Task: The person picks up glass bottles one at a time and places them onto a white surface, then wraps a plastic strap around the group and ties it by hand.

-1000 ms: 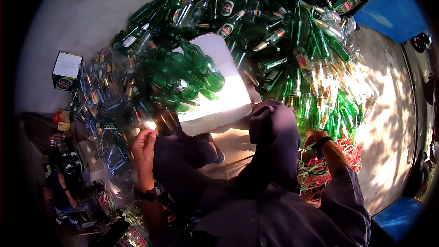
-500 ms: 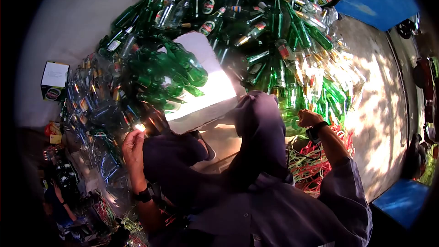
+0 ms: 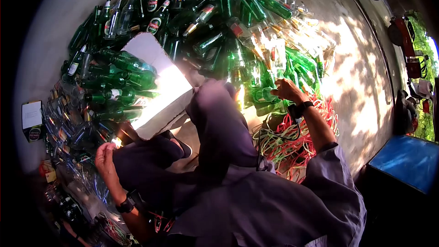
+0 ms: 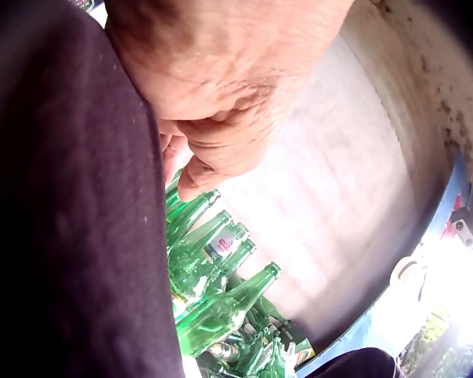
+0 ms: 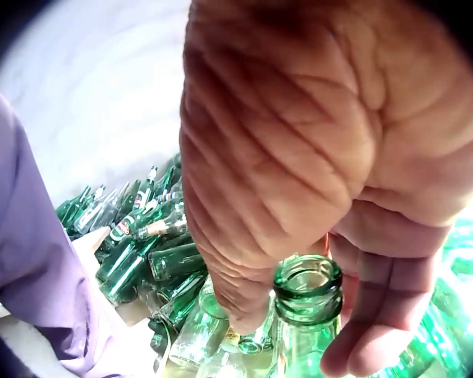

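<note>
My right hand [image 3: 291, 90] reaches into the bottle pile at the right knee. Its thumb and curled fingers [image 5: 378, 346] flank the neck of a green glass bottle [image 5: 307, 283], whose uncapped mouth faces the wrist. My left hand [image 3: 106, 160] hovers beside the left knee, fingers loosely bent, fingertips close together in sunlight; nothing shows in it. In front of the knees lies a white board [image 3: 169, 82], with several green bottles [image 3: 132, 71] lying side by side over its left part. These green bottles [image 4: 229, 307] also appear below the left hand in the left wrist view.
A large heap of green and clear bottles [image 3: 206, 41] surrounds the board. Red and green plastic straps [image 3: 292, 144] lie tangled under the right forearm. A carton [image 3: 32, 119] stands far left. Blue panels [image 3: 404, 162] flank the sunlit concrete floor [image 3: 352, 77] at right.
The head view has swung right, so the heap and board sit further left. My right hand has gone deeper among the bottles; the left hand stays by the left knee.
</note>
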`<control>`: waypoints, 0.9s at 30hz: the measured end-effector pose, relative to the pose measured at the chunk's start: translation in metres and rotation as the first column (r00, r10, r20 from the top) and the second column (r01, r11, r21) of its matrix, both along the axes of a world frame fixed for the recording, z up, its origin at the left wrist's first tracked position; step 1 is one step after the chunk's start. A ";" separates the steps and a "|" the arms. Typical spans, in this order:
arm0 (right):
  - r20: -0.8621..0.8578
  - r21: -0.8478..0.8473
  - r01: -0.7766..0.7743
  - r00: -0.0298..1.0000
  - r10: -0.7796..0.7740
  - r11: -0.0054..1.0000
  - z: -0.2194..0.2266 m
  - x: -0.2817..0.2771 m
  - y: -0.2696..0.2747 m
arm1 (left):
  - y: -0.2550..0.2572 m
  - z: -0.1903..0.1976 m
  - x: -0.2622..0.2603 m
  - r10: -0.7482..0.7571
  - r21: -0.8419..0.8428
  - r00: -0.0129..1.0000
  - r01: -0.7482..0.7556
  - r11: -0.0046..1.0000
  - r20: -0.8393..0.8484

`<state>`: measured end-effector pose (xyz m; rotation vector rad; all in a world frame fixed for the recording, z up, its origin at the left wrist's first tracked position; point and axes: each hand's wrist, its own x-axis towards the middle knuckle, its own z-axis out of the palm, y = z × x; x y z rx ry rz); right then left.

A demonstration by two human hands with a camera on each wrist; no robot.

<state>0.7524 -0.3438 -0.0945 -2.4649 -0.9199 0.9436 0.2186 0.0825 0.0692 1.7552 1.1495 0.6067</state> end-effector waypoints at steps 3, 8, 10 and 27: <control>-0.220 0.048 0.248 0.947 -0.232 0.968 0.003 -0.014 -0.011 | 0.005 -0.005 0.002 0.029 -0.005 0.999 -0.029 1.000 -0.013; -0.190 0.177 0.345 0.931 -0.312 0.922 0.017 -0.041 -0.024 | 0.005 -0.004 0.010 0.021 -0.003 0.999 -0.021 1.000 -0.033; -0.228 0.278 0.424 0.901 -0.370 0.862 0.022 -0.057 -0.031 | 0.007 -0.006 0.009 0.011 0.004 0.999 -0.010 1.000 -0.044; 0.296 0.240 0.492 0.784 -0.546 0.837 -0.132 -0.141 -0.225 | 0.011 -0.005 0.002 -0.049 0.031 0.992 0.053 0.998 -0.118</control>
